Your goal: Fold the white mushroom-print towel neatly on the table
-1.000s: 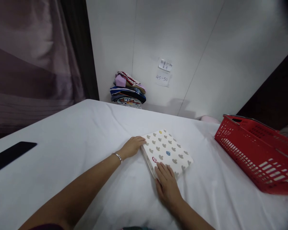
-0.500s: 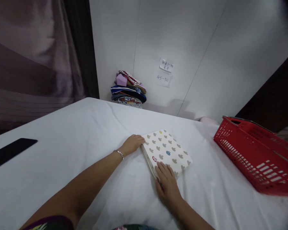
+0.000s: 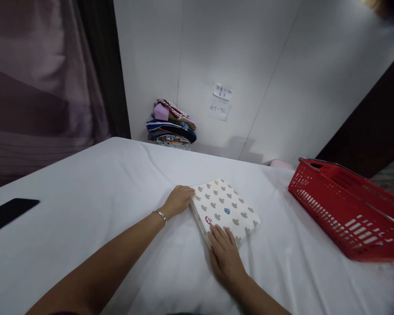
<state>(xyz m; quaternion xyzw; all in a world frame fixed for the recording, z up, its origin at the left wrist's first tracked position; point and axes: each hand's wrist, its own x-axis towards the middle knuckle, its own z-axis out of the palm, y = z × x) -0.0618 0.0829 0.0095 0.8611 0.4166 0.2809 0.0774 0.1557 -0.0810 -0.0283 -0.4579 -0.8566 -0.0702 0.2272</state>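
Observation:
A folded cloth (image 3: pixel 226 205), white with grey mushroom-like prints and a few coloured ones, lies on the white-covered surface in front of me. At its left corner, my left hand (image 3: pixel 179 200) is closed over the edge, fingertips on top and thumb hidden. A silver bracelet circles that wrist. My right hand (image 3: pixel 225 251) rests open on the near corner, its fingers stretched out flat on the fabric and its thumb down along the folded side. Layered folds show along the cloth's left edge.
A red plastic basket (image 3: pixel 341 218) stands at the right. Against the wall at the back is a stack of folded fabrics (image 3: pixel 172 124). A flat black object (image 3: pixel 11 213) lies at the left. Paper labels (image 3: pixel 219 109) are stuck on the wall, and a curtain (image 3: pixel 36 87) hangs at the left.
The view has shifted slightly, so everything sits a little further left. Both hands keep their places on the cloth, which looks unchanged.

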